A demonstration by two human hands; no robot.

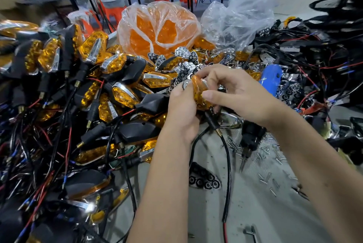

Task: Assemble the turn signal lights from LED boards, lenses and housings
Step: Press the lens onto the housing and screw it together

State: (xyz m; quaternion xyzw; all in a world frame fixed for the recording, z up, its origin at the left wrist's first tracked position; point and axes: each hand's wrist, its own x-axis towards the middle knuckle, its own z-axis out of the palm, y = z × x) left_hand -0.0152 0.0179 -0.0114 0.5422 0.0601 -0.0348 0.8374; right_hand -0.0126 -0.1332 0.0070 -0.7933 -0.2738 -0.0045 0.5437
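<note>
**Lens held between both hands above table**

Left hand (pixel 183 105) cupped the amber lens (pixel 199 90) from the left; right hand (pixel 233 93) pinched its upper and near edges. Long axis ran roughly away from the person (housing underneath mostly hidden). Both grips touched it; the right was better placed to press it home.

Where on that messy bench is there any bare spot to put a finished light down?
Bare grey bench shows between the forearms, bordered by the black cable and scattered screws. The finished lights crowd the left; wiring crowds the right.
</note>
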